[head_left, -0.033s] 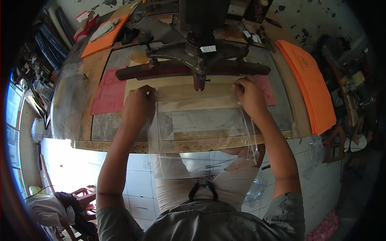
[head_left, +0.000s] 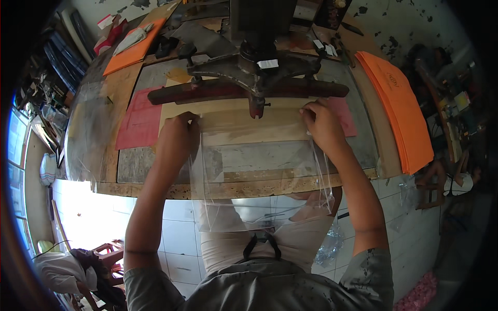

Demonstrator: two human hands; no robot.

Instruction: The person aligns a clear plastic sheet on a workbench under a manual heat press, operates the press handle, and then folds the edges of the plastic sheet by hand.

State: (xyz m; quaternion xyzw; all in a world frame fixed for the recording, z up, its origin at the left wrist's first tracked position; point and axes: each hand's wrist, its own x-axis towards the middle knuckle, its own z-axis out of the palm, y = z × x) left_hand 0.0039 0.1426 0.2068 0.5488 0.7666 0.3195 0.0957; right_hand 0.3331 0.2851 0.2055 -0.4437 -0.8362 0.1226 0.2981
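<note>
**Barely a shift since the earlier frame: both hands keep their places at the clear plastic**

The left hand (head_left: 179, 132) has its thumb and fingers pinched together on the upper left part of a thin, transparent plastic piece (head_left: 262, 173); whether it is a sheet or a bag, I cannot tell. The right hand (head_left: 322, 122) pinches the same piece near its upper right corner. The plastic lies across the near side of a grey-topped table with a worn wooden edge (head_left: 238, 191), and its lower end hangs over that edge above the person's lap. Under its upper part is a flat, tan sheet (head_left: 249, 132), with a pinkish-red sheet (head_left: 139, 120) showing to the left. Just beyond the hands, a long, dark metal bar (head_left: 207, 92) spans the table. A stack of bright orange sheets (head_left: 397, 111) lies at the right.
</note>
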